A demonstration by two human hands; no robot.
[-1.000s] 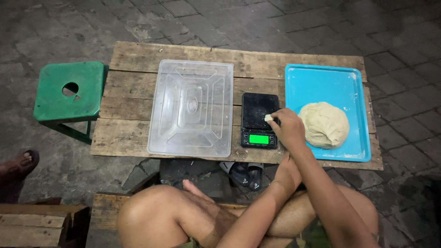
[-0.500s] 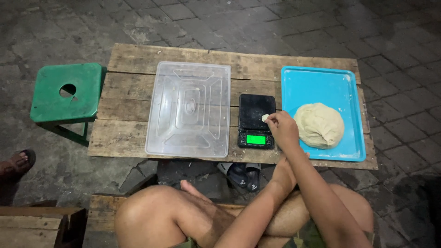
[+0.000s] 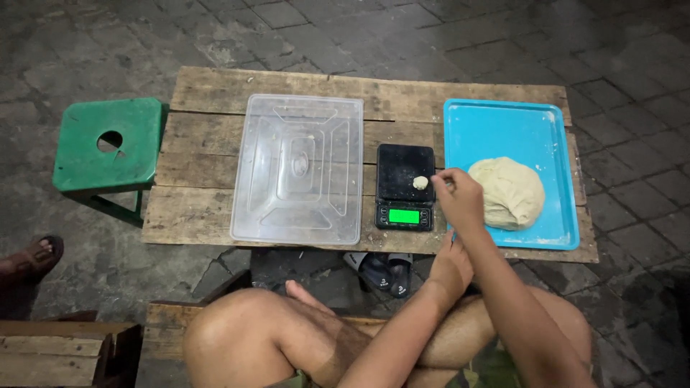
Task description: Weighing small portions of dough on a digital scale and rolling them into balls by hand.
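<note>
On the low wooden table (image 3: 215,208) a small pale dough piece (image 3: 420,182) lies on the black digital scale (image 3: 406,185). Just right of it, the right hand (image 3: 460,201) hovers, fingers (image 3: 444,179) loosely pinched, holding nothing. The left hand (image 3: 451,267) rests below, empty.

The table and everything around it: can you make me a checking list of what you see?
Surface: worn wooden plank table on a stone-paved floor.
Job's things: small dough piece on black scale with lit green display; big dough lump on blue tray.
Clutter: clear plastic lid, upside down.
Grippers: right hand beside the scale, fingers near the piece; left hand at the table's edge, empty.
Cables: nothing seen.
Surroundings: green stool, sandals under the table, someone's sandalled foot.
</note>
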